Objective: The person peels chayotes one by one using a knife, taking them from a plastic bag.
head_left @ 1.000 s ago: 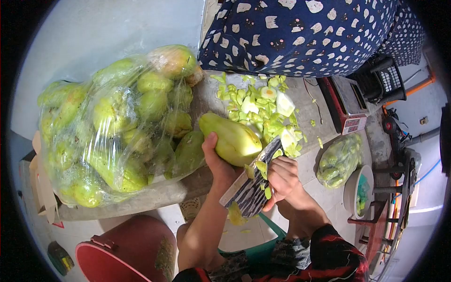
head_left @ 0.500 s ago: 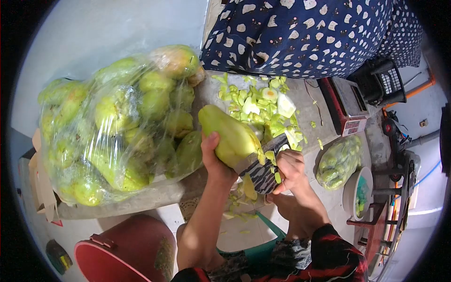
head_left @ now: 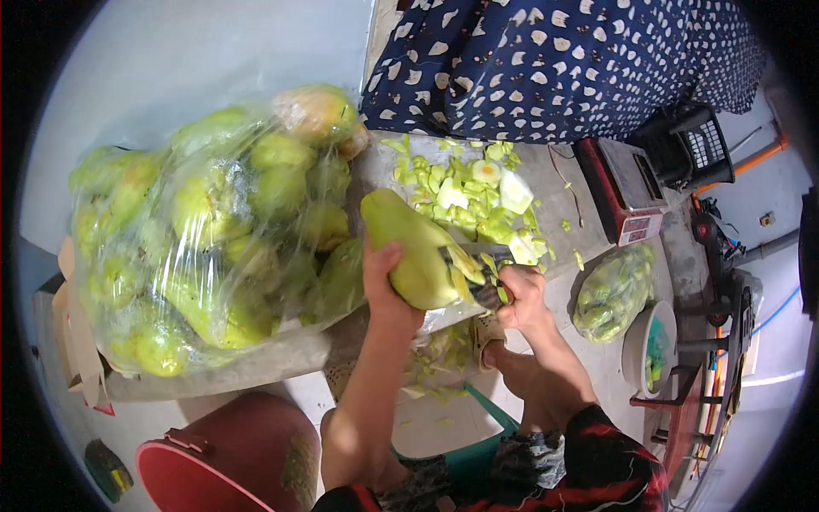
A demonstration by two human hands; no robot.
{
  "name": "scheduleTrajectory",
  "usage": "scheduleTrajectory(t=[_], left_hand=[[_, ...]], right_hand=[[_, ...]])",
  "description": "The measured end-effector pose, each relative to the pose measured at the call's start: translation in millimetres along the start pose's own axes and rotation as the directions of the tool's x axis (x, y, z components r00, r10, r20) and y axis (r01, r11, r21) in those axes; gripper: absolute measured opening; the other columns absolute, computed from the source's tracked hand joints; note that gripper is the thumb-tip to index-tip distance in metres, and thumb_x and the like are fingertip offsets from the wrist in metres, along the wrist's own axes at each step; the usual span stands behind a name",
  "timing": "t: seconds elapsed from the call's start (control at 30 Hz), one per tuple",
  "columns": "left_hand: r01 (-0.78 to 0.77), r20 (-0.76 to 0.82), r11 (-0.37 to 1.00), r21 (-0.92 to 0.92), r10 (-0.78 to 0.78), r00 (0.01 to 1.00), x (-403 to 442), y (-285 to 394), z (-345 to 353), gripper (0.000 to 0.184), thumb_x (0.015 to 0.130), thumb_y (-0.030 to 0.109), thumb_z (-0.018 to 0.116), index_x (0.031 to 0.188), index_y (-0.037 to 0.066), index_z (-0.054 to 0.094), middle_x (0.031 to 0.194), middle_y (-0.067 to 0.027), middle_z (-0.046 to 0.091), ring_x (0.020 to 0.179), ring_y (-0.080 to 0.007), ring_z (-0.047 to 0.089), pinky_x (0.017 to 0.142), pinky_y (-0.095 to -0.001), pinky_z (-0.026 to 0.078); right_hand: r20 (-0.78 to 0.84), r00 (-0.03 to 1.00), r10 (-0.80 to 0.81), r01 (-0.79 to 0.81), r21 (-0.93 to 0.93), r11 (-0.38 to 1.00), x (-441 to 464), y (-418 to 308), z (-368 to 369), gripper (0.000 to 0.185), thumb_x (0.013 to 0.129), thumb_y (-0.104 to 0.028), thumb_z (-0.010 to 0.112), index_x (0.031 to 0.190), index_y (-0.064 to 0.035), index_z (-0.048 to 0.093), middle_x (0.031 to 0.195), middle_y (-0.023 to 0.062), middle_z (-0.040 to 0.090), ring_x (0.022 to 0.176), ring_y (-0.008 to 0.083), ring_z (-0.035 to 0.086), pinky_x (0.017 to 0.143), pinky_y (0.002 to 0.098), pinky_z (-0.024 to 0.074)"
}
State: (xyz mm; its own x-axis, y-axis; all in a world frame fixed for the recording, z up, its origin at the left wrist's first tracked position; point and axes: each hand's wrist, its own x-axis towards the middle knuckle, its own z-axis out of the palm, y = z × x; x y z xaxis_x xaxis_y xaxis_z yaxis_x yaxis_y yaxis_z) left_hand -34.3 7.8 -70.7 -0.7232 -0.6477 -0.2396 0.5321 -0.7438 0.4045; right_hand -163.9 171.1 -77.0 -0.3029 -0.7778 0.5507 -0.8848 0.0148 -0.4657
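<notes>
My left hand (head_left: 388, 286) is wrapped round a large green papaya (head_left: 401, 247) and holds it tilted, its rounded top pointing up and left. In my right hand (head_left: 520, 297) is a broad knife (head_left: 488, 295) with a dark patterned blade, pressed against the papaya's lower right side. Strips of peel curl up along the blade. Part of the knife is hidden behind the peel and my fingers. Behind the papaya, green and white peelings (head_left: 461, 192) lie heaped on a concrete ledge (head_left: 554, 171).
A big clear plastic bag of papayas (head_left: 205, 239) fills the left side. Below it stands a red bucket (head_left: 222, 452). A red scale (head_left: 618, 188), a black basket (head_left: 695, 149), another filled bag (head_left: 614, 294) and a pale tub (head_left: 636, 350) are at right. Peelings litter the floor.
The knife has moved up and turned, and more of its blade is now behind peel. My right hand has shifted slightly. The papaya has rolled a little in my left hand.
</notes>
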Motion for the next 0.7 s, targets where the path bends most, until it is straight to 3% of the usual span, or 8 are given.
scheduleTrajectory(t=[0.1, 0.17, 0.3, 0.37, 0.43, 0.5, 0.6, 0.7], left_hand=[[0.002, -0.014, 1.000, -0.009, -0.002, 1.000, -1.0, 5.1, 1.7, 0.062, 0.076, 0.041, 0.059, 0.126, 0.005, 0.051, 0.112, -0.0145, 0.060, 0.099, -0.0293, 0.062, 0.088, -0.0422, 0.052], [0.011, 0.179, 1.000, 0.010, -0.013, 0.984, -2.0, 3.6, 1.0, 0.069, 0.074, 0.030, 0.062, 0.134, 0.005, 0.039, 0.114, -0.0120, 0.054, 0.104, -0.0248, 0.058, 0.088, -0.0390, 0.051], [0.027, 0.282, 0.998, 0.064, -0.044, 0.958, -4.1, 6.4, 8.5, 0.072, 0.073, 0.031, 0.064, 0.134, 0.003, 0.039, 0.115, -0.0126, 0.054, 0.105, -0.0246, 0.058, 0.089, -0.0378, 0.050], [0.018, 0.270, 0.997, 0.070, -0.037, 0.962, -4.1, 6.5, 9.3, 0.073, 0.073, 0.030, 0.064, 0.135, 0.003, 0.038, 0.116, -0.0129, 0.054, 0.106, -0.0249, 0.058, 0.090, -0.0378, 0.050], [0.013, 0.261, 0.997, 0.075, -0.032, 0.965, -5.6, 5.8, 9.6, 0.075, 0.072, 0.029, 0.064, 0.137, 0.002, 0.037, 0.117, -0.0132, 0.054, 0.106, -0.0252, 0.058, 0.090, -0.0378, 0.050], [0.050, 0.286, 0.996, 0.067, -0.067, 0.956, -4.0, 8.4, 8.5, 0.077, 0.071, 0.026, 0.063, 0.139, 0.003, 0.035, 0.119, -0.0134, 0.053, 0.108, -0.0254, 0.057, 0.092, -0.0377, 0.049], [0.065, 0.285, 0.989, 0.136, -0.102, 0.953, -2.2, 3.5, 3.9, 0.079, 0.071, 0.034, 0.062, 0.139, 0.001, 0.037, 0.123, -0.0200, 0.055, 0.108, -0.0311, 0.059, 0.094, -0.0437, 0.050], [0.058, 0.291, 0.989, 0.138, -0.096, 0.952, -6.4, 2.0, 9.7, 0.081, 0.069, 0.033, 0.064, 0.139, 0.001, 0.037, 0.123, -0.0192, 0.055, 0.108, -0.0301, 0.059, 0.093, -0.0428, 0.051]], right_hand=[[0.031, 0.999, -0.008, 0.007, 0.046, 0.999, 1.4, -6.0, -6.4, 0.074, 0.086, -0.074, 0.042, 0.056, -0.0066, 0.037, 0.047, 0.0063, 0.033, 0.039, 0.0265, 0.041, 0.039, 0.0364, 0.0326], [0.040, 0.997, -0.065, 0.060, 0.099, 0.993, 9.3, -14.5, -12.0, 0.074, 0.086, -0.074, 0.042, 0.056, -0.0062, 0.037, 0.048, 0.0064, 0.034, 0.039, 0.0265, 0.041, 0.039, 0.0361, 0.0325], [0.015, 0.988, -0.155, 0.151, 0.155, 0.976, 9.3, -18.8, -17.3, 0.075, 0.084, -0.076, 0.043, 0.057, -0.0055, 0.038, 0.050, 0.0060, 0.034, 0.039, 0.0253, 0.040, 0.039, 0.0363, 0.0311], [0.017, 0.993, -0.116, 0.112, 0.156, 0.981, 8.7, -19.1, -17.4, 0.077, 0.083, -0.077, 0.042, 0.059, -0.0048, 0.039, 0.050, 0.0062, 0.033, 0.040, 0.0255, 0.040, 0.039, 0.0366, 0.0310], [0.075, 0.997, 0.033, -0.037, 0.050, 0.998, 4.7, -7.7, -15.7, 0.076, 0.085, -0.076, 0.038, 0.061, -0.0039, 0.042, 0.050, 0.0076, 0.034, 0.040, 0.0265, 0.042, 0.040, 0.0366, 0.0332], [0.065, 0.997, 0.049, -0.052, 0.044, 0.998, 3.4, -6.3, -15.4, 0.075, 0.087, -0.074, 0.038, 0.060, -0.0036, 0.043, 0.049, 0.0072, 0.034, 0.040, 0.0262, 0.041, 0.040, 0.0367, 0.0327], [0.032, 0.991, -0.132, 0.126, 0.155, 0.980, 10.9, -19.9, -21.0, 0.076, 0.087, -0.073, 0.041, 0.060, -0.0020, 0.047, 0.049, 0.0057, 0.033, 0.039, 0.0264, 0.041, 0.039, 0.0369, 0.0319], [0.025, 0.992, -0.124, 0.117, 0.193, 0.974, 12.1, -19.2, -21.5, 0.076, 0.087, -0.074, 0.040, 0.060, -0.0022, 0.047, 0.049, 0.0061, 0.033, 0.040, 0.0265, 0.040, 0.040, 0.0371, 0.0317]])
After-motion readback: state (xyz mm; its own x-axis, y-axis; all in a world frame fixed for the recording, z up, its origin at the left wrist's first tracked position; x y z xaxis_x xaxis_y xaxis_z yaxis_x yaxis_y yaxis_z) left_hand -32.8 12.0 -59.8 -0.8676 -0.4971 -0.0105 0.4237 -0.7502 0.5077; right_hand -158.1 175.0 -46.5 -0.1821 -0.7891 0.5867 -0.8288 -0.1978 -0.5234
